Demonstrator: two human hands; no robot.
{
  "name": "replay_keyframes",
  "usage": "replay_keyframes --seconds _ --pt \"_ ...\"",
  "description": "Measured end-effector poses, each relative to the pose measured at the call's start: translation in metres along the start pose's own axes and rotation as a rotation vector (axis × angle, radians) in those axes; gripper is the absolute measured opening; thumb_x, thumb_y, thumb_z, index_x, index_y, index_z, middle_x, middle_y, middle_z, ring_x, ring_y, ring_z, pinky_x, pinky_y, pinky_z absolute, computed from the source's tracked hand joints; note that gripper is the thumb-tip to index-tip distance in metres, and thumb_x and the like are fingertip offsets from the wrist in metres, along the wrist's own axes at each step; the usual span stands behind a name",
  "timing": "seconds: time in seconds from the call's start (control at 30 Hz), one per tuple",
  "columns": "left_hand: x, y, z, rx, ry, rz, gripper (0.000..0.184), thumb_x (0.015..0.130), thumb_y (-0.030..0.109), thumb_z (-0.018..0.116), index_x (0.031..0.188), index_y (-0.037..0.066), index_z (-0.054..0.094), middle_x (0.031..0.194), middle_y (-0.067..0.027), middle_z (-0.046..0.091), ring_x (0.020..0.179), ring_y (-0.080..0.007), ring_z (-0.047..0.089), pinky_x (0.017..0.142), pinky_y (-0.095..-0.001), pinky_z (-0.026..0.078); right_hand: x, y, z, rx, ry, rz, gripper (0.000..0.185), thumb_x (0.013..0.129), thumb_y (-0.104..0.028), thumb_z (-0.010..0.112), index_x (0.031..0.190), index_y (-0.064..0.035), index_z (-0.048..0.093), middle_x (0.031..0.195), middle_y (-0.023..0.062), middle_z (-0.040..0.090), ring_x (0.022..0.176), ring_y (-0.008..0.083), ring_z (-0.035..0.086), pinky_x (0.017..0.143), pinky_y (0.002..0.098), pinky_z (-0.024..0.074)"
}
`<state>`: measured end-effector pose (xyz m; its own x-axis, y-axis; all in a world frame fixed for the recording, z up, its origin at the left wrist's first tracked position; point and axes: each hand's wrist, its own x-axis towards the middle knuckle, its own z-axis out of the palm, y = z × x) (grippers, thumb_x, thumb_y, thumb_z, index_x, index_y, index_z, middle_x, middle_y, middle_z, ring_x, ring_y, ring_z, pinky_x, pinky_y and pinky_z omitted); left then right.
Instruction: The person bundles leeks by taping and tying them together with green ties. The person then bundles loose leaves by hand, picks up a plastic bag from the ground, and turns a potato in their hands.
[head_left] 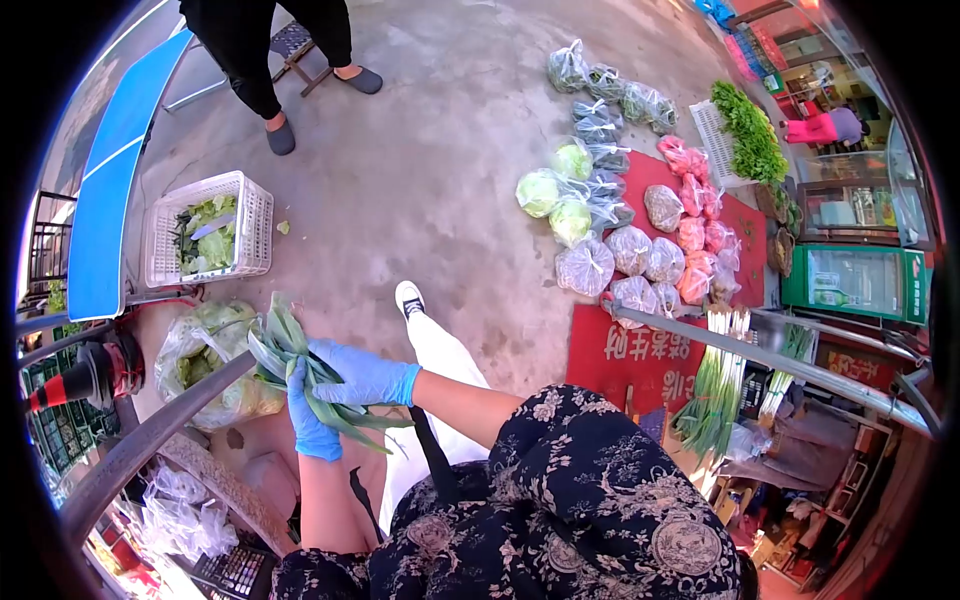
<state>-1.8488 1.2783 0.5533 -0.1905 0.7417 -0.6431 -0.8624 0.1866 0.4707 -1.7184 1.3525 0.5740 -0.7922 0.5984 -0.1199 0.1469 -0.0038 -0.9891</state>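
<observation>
Both hands wear blue gloves and are together at the lower left of the head view. My left hand is closed round the lower part of a bunch of long green leaves. Pressed against the same bunch, my right hand has its fingers wrapped over the leaves. Leaf tips hang out below my right wrist. Just left of the bunch lies a large clear plastic bag of pale green leaves, partly behind a metal rail.
A white crate holds leaves and a knife. A blue table and a standing person's legs are beyond. Bagged vegetables lie on the floor and red mat at right, past another rail and spring onions.
</observation>
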Motion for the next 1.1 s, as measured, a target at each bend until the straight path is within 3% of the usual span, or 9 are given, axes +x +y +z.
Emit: replay_keyframes --seconds 0.17,0.43,0.7,0.8,0.83,0.9,0.97,1.0,1.1 --pt "0.081 0.041 0.036 -0.064 0.107 -0.042 0.023 0.083 0.018 0.054 0.105 0.009 0.051 0.090 -0.0068 0.058 0.079 -0.0204 0.059 0.071 -0.0344 0.051 0.095 0.009 -0.060 0.078 -0.257 0.158 0.095 0.066 -0.039 0.070 0.135 -0.0025 0.017 0.128 0.0206 0.036 0.119 0.0298 0.039 0.099 0.0357 0.0324" --pt "0.219 0.095 0.027 -0.231 0.212 -0.046 0.025 0.085 0.013 0.056 0.108 0.005 0.053 0.098 -0.0085 0.060 0.088 -0.0207 0.060 0.080 -0.0340 0.049 0.248 0.074 -0.070 0.035 -0.224 0.275 0.083 0.061 -0.021 0.069 0.130 -0.0037 0.025 0.120 0.0217 0.043 0.110 0.0324 0.046 0.094 0.0358 0.0371" --pt "0.352 0.275 -0.047 -0.170 0.389 0.100 0.024 0.081 0.015 0.061 0.103 0.006 0.057 0.094 -0.0097 0.063 0.079 -0.0220 0.063 0.071 -0.0347 0.052 0.479 0.101 0.005 0.240 -0.217 0.284 0.074 0.062 -0.010 0.066 0.127 -0.0023 0.031 0.108 0.0116 0.052 0.098 0.0205 0.052 0.087 0.0301 0.0421" --pt "0.396 0.393 -0.101 -0.027 0.332 0.104 0.027 0.080 0.014 0.062 0.105 0.006 0.056 0.092 -0.0106 0.063 0.080 -0.0241 0.062 0.066 -0.0381 0.054 0.576 0.070 0.030 -0.014 -0.009 0.298 0.097 0.064 -0.023 0.072 0.136 0.0028 0.012 0.122 0.0222 0.046 0.111 0.0276 0.047 0.093 0.0324 0.0381" --pt "0.387 0.427 -0.072 0.169 0.665 0.115 0.042 0.079 0.019 0.063 0.116 0.004 0.049 0.107 -0.0158 0.057 0.084 -0.0279 0.061 0.068 -0.0426 0.053 0.605 0.090 0.046 -0.237 0.157 0.152 0.091 0.069 -0.022 0.069 0.136 0.0039 0.013 0.123 0.0249 0.045 0.112 0.0282 0.047 0.093 0.0303 0.0376" --pt "0.403 0.473 -0.093 0.537 0.832 0.101 0.083 0.073 0.032 0.064 0.136 0.003 0.018 0.135 -0.0207 0.030 0.118 -0.0338 0.039 0.096 -0.0476 0.031 0.622 0.101 0.042 0.026 0.150 0.099 0.084 0.070 -0.028 0.066 0.133 0.0049 0.022 0.124 0.0260 0.044 0.113 0.0320 0.046 0.094 0.0314 0.0367" --pt "0.417 0.480 -0.118 0.631 0.752 0.216 0.078 0.075 0.035 0.062 0.136 0.005 0.024 0.132 -0.0199 0.034 0.124 -0.0290 0.031 0.096 -0.0448 0.027 0.606 0.128 0.035 0.242 0.199 -0.004 0.057 0.078 -0.024 0.058 0.125 0.0031 0.042 0.118 0.0216 0.051 0.109 0.0298 0.050 0.092 0.0318 0.0386" --pt "0.422 0.474 -0.121 0.686 0.662 0.329 0.070 0.078 0.033 0.060 0.135 0.007 0.027 0.131 -0.0192 0.036 0.124 -0.0261 0.031 0.093 -0.0443 0.029 0.582 0.139 0.025 0.312 0.141 0.148 0.051 0.080 -0.021 0.055 0.124 0.0028 0.043 0.113 0.0184 0.054 0.102 0.0256 0.053 0.089 0.0307 0.0407" --pt "0.439 0.393 -0.138 0.546 0.579 0.340 0.046 0.081 0.024 0.058 0.123 0.008 0.046 0.098 -0.0035 0.056 0.088 -0.0150 0.052 0.074 -0.0308 0.039 0.478 0.148 -0.013 0.462 0.127 0.549 0.038 0.083 -0.014 0.051 0.118 0.0005 0.050 0.096 0.0072 0.060 0.074 0.0105 0.056 0.070 0.0237 0.0448"
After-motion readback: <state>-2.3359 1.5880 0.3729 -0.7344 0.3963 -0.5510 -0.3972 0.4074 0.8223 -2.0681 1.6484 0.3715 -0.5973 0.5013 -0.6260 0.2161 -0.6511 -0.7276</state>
